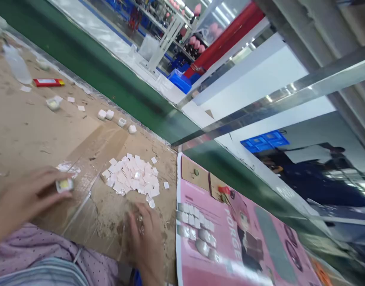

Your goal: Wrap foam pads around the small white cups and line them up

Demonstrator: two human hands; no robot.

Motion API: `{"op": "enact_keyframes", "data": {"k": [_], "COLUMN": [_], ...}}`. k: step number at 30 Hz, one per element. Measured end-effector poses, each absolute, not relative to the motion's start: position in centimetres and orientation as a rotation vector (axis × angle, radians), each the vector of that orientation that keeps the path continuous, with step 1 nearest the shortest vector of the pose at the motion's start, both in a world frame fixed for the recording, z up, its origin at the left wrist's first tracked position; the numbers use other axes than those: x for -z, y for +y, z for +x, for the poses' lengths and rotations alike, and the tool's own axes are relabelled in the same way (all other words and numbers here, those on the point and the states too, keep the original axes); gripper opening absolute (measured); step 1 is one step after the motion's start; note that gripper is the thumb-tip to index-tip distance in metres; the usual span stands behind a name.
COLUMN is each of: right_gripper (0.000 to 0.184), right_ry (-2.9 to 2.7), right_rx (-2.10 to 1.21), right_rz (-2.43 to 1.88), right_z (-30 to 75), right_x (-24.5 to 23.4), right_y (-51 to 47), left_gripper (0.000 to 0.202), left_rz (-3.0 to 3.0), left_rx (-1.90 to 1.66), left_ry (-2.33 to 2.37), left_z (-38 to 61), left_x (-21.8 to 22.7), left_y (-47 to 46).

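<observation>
My left hand (36, 192) pinches a small white squarish block (64, 185) with a yellowish middle between thumb and fingertips, at the left just above the cardboard. Lower down in the centre, my right hand (148, 232) is bent over the cardboard, its fingers smeared by motion. A shiny speckled patch shows between those fingers; whether it is something held I cannot tell. Beyond the right hand lies a loose heap of small pale pink-white square pieces (131, 174), several of them scattered around its edge.
Several white blocks (121, 122) line the back edge of the cardboard-covered table (63, 123). A clear bottle (17, 65) and a red packet (48, 82) lie back left. On the right, a pink printed sheet (227, 246) carries rows of white blocks (191, 216). A green ledge (111, 89) runs behind.
</observation>
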State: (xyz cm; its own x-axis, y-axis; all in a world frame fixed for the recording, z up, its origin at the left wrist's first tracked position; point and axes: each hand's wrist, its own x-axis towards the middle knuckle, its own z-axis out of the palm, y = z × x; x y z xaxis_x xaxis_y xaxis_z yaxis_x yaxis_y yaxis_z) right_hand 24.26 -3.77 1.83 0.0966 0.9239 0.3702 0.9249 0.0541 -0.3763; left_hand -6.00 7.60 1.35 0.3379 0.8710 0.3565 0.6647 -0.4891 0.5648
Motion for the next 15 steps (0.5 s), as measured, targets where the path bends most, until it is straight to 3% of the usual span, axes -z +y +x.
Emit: {"op": "enact_keyframes", "data": {"k": [3, 6, 11, 15], "right_gripper": [0.022, 0.027, 0.033, 0.03], "right_ry": [-1.826, -1.864, -2.023, -2.041], "right_rx": [-0.081, -0.088, 0.167, 0.249], "right_rz": [-1.87, -1.854, -1.904, -1.878], "right_z": [22.6, 22.1, 22.5, 23.0], "right_x": [-1.4, -1.3, -1.2, -0.8], "right_y": [-2.3, -0.9, 1.4, 1.6], "left_gripper": [0.033, 0.038, 0.044, 0.053], "left_rz": [2.615, 2.781, 2.71, 2.546], "left_rx": [-0.841, -0.834, -0.783, -0.738], "left_ry": [1.101, 1.177, 1.424, 1.34], "left_z": [-2.0, 0.8, 2.9, 2.2], "left_x": [-0.6, -0.6, -0.9, -0.3], "left_y": [4.4, 3.1, 3.0, 2.6]}}
